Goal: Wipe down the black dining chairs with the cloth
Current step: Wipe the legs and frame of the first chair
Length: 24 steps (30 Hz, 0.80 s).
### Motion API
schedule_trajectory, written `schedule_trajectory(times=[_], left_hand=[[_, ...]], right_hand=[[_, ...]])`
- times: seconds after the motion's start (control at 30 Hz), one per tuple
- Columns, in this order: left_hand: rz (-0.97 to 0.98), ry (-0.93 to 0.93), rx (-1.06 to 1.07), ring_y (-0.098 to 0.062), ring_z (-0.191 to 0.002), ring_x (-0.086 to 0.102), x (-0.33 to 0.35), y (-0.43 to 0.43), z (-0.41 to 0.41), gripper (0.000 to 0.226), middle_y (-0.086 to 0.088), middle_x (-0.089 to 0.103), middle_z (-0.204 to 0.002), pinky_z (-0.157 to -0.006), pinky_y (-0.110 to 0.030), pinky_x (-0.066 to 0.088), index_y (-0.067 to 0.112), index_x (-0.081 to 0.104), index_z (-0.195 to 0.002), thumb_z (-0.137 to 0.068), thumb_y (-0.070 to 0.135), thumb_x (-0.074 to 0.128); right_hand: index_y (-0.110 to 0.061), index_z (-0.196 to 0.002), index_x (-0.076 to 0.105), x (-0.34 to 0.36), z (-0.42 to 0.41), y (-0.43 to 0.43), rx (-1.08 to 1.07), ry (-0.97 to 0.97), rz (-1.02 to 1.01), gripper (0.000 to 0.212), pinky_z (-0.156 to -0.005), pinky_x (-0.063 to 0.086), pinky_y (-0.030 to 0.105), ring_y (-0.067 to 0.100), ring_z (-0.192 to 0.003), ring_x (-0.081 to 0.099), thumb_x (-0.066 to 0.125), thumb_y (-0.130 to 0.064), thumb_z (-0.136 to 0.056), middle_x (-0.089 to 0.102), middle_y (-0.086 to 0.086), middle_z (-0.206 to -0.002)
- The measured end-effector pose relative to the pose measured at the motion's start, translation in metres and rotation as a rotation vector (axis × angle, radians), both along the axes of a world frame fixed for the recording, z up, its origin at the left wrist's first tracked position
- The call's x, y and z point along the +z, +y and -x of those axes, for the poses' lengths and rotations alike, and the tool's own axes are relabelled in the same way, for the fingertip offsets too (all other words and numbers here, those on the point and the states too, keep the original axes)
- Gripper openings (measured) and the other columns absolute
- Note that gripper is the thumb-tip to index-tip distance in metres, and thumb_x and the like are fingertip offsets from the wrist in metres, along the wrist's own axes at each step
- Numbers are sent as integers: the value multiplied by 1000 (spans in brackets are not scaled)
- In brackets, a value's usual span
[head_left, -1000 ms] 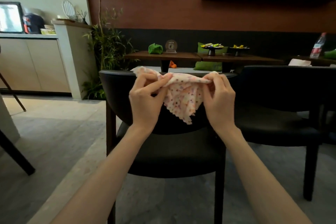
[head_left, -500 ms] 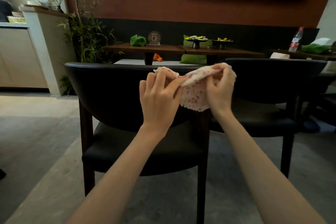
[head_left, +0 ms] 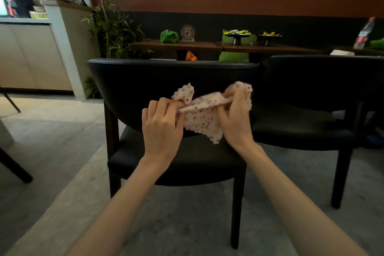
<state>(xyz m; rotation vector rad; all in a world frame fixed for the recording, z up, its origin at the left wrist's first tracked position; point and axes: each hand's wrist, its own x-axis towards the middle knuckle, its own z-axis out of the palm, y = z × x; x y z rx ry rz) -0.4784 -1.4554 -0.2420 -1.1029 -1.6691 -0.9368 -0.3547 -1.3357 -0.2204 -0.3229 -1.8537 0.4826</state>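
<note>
**A:** Head view looks down two bare forearms to the hands. What have they got?

**B:** A cloth (head_left: 202, 118), white with small pink and red spots. Both hands hold it in front of the backrest of the nearer black chair (head_left: 166, 81).

**A:** How are they gripping it?

**B:** The left hand (head_left: 162, 124) has its fingers curled in and pinches one end, with a corner of fabric sticking up above the knuckles. The right hand (head_left: 234, 118) is clenched round the other end, and bunched fabric shows over its fingers. Between them the cloth is drawn into a band, and a loose flap hangs below to a point.

**A:** Is it touching the chair?

**B:** I can't tell from here. It sits below the top rail of the backrest and above the seat.

**A:** And the other chair?

**B:** The second black chair (head_left: 311, 81) stands just beside the first, to the right, and it too has its back towards us.

**A:** What's behind them?

**B:** A wooden table (head_left: 187, 44) with a green pouch (head_left: 169, 36) on it, and two dark footed dishes (head_left: 236, 36) further right. A bottle (head_left: 363, 33) with a red label stands at the far right. A leafy plant (head_left: 112, 27) grows at the left beside a pale counter, and the floor (head_left: 52, 141) is grey.
</note>
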Motion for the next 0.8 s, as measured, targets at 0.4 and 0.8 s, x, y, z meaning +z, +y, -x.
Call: schedule_trajectory(times=[0.4,0.8], left_hand=[[-88,-109,-37,-20,-86,50,40,-7,9,13,-6,59,-92,-75,-29,40,8,64,-97,-88,17,65],[148,-635,-64,-11,-75,49,-32,-98,66,13,5,46,-85,-61,-22,39,24,66,-103,-90,26,65]], right_hand=[[-13,-92,51,-3,24,-4,-39,54,65,20,-63,38,12,15,-77,51,69,-10,-85,52,0,-88],[-24,-94,73,-64,39,-57,210,-343,109,10,-67,54,31,0,-80,63,68,-30,-88,68,-14,-86]])
